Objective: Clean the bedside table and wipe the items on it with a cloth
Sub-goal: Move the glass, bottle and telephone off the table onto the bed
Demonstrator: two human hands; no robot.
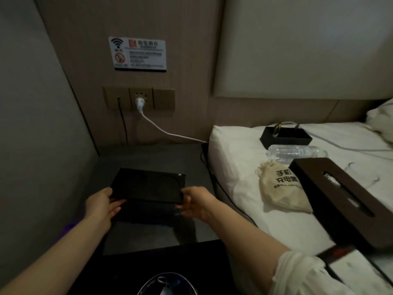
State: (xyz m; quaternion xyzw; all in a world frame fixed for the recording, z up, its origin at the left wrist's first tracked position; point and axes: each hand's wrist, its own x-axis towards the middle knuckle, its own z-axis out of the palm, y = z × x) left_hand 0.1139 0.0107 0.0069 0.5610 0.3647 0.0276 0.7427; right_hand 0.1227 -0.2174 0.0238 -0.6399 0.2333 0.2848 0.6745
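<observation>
At the far left a grey wall panel (32,124) closes in the corner, and the dark desk (148,155) sits tucked against it. The left hand (104,204) grips the near-left corner of a flat black tray (148,185), thumb on top and fingers curled under its edge. The tray is tilted, its near side held up off the desk, probably so that it can be lifted away and the surface beneath wiped. The right hand (195,202) takes the near-right corner the same way, fingers hooked below the rim; two hands keep the wide, thin piece level. No cloth is in view, so the wiping itself seems not yet begun.

Above the desk a wifi and no-smoking sign (137,53) is fixed to the brown wall, and below it a socket panel (139,100) carries a white plug (140,102) whose cable runs right toward the bed. A thin black cable (123,122) drops from the left socket.

To the right, the white bed (234,158) holds what look like the desk's things, likely set there to free the surface: a small black box (286,137), a clear plastic bottle (295,153) on its side, a beige drawstring pouch (280,190) with printed characters, and a dark wooden tissue box (344,201). A pale padded headboard (308,45) rises behind. The light is dim.
</observation>
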